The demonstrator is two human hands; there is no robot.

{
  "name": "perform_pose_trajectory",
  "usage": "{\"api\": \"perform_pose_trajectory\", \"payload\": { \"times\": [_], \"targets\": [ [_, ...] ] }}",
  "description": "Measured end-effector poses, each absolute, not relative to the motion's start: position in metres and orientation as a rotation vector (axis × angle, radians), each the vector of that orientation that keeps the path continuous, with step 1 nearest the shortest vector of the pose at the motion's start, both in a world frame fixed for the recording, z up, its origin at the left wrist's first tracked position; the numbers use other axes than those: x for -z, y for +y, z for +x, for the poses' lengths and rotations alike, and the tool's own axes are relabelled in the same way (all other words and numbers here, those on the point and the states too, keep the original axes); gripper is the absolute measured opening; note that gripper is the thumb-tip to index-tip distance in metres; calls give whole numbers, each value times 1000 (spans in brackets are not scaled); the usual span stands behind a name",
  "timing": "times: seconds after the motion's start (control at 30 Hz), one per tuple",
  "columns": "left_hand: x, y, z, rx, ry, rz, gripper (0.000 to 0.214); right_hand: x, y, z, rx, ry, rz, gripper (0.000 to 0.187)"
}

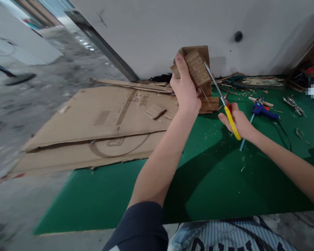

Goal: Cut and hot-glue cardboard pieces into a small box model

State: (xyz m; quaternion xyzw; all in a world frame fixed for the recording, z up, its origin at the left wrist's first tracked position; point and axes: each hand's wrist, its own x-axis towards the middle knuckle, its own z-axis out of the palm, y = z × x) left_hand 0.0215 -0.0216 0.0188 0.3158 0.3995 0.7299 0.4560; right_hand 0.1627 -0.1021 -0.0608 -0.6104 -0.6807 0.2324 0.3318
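Observation:
My left hand [185, 89] is closed around a small piece of cardboard [198, 68], its thumb pressed on the near face. Behind that piece a cardboard box [202, 52] stands near the wall. In my right hand [238, 122] is a pair of scissors [231, 120] with yellow handles. Their metal blades point up and left, and the tips lie at the right edge of the held piece. Whether the blades touch the cardboard I cannot tell.
Large flattened cardboard sheets [94, 115] cover the left of the green table [211, 184]. A blue glue gun [265, 112] with a cord lies right of the scissors. Wood sticks [264, 82] and scraps line the white wall [172, 24]. Farther right is a metal tool [293, 105].

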Motion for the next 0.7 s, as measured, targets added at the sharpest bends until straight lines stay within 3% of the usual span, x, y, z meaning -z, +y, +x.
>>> {"api": "perform_pose_trajectory", "payload": {
  "times": [0.4, 0.7],
  "targets": [
    [-13, -23, 25, -1770, 934, 784, 61, 64, -101, 163, -613, -1737, -1575, 58],
    [-16, -29, 31, -1782, 890, 782, 57, 71, -98, 158, -422, -1762, -1761, 63]
  ]
}}
